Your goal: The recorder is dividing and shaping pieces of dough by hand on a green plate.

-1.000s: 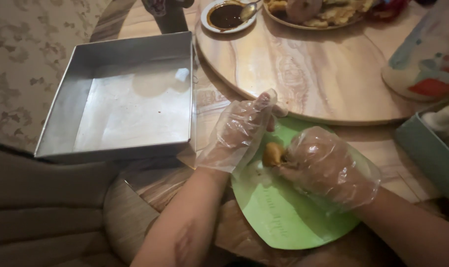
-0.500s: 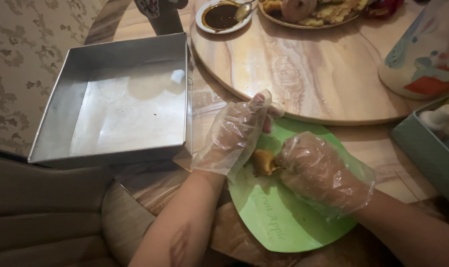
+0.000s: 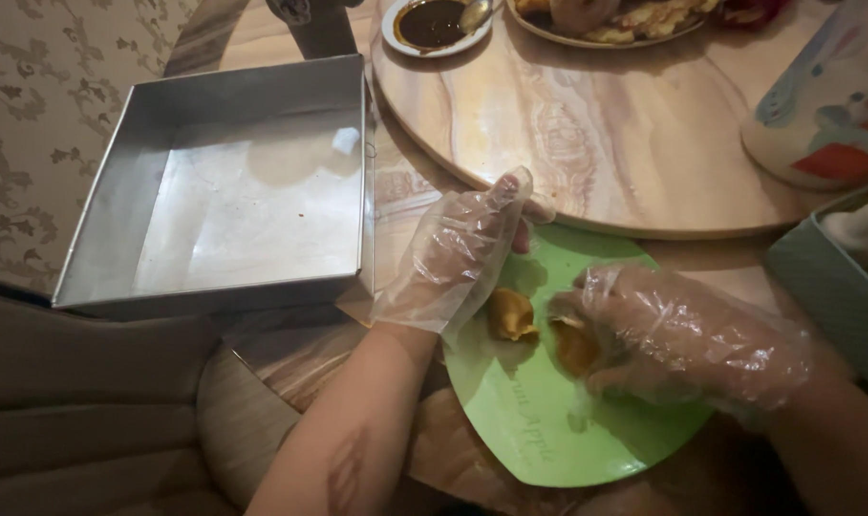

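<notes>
My left hand (image 3: 458, 253) in thin clear glove, open, steadies round green plastic plate (image 3: 529, 420) on tabletop (image 3: 587, 124) — right hand (image 3: 687, 339) pinches golden-brown food bit (image 3: 575, 346); second piece (image 3: 510, 315) between hands.

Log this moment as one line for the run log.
left hand: gloved, beside dough piece | right hand: gloved, on second dough piece | both on green plate | metal tray: left

both hands (image 3: 458, 253) wear loose, crinkled clear plastic gloves; forearms bare.
</notes>
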